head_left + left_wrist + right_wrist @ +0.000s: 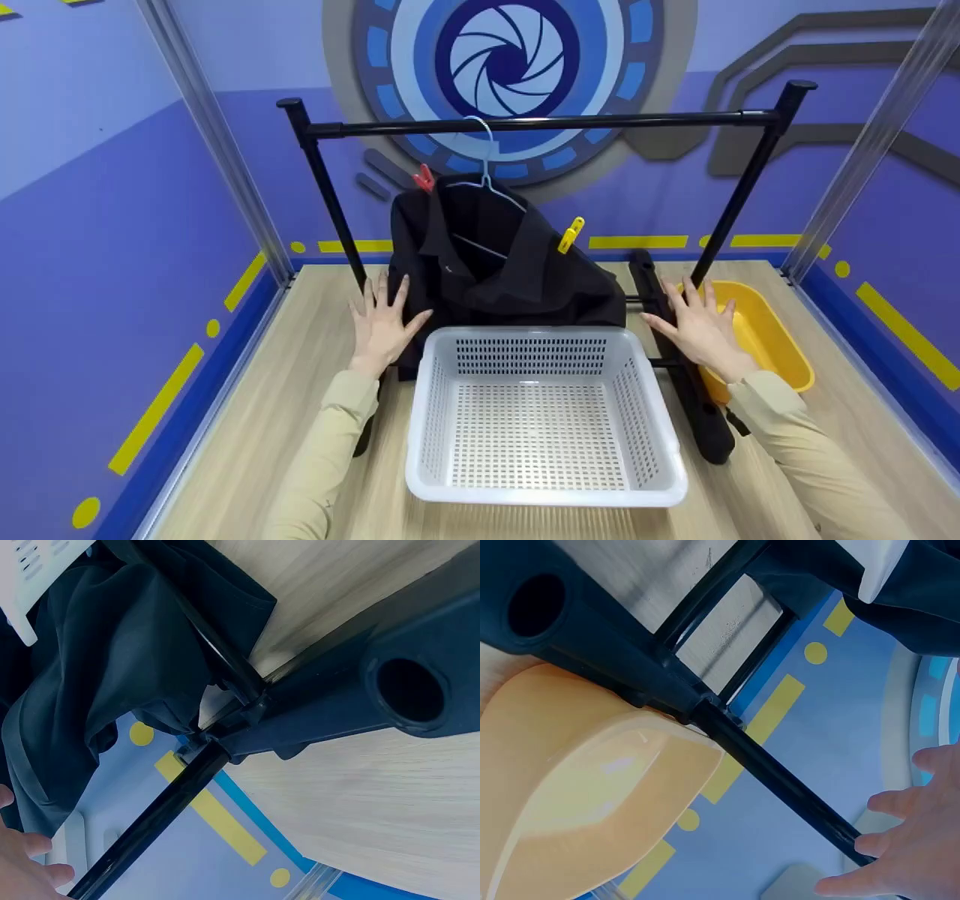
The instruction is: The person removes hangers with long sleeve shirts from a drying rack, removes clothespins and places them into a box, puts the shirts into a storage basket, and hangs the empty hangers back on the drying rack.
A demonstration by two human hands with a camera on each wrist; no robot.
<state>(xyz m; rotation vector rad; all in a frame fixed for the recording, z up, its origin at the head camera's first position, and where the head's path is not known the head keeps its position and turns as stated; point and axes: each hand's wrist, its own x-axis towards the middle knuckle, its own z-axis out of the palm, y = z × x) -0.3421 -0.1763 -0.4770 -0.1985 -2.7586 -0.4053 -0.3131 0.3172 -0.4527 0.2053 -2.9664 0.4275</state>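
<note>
Beige-sleeved, with fingers (382, 289) splayed and released on left hand (379, 328) near a black shirt (517, 294) hung from a garment rack (622, 121), on right hand (705, 330) near a yellow basin (780, 352); over a wood-grain surface (240, 450), before a purple-blue wall (262, 150).

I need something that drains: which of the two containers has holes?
The white basket, in front of the black garment: its walls and base are full of small slots. The yellow tub near the right hand shows none.
</note>
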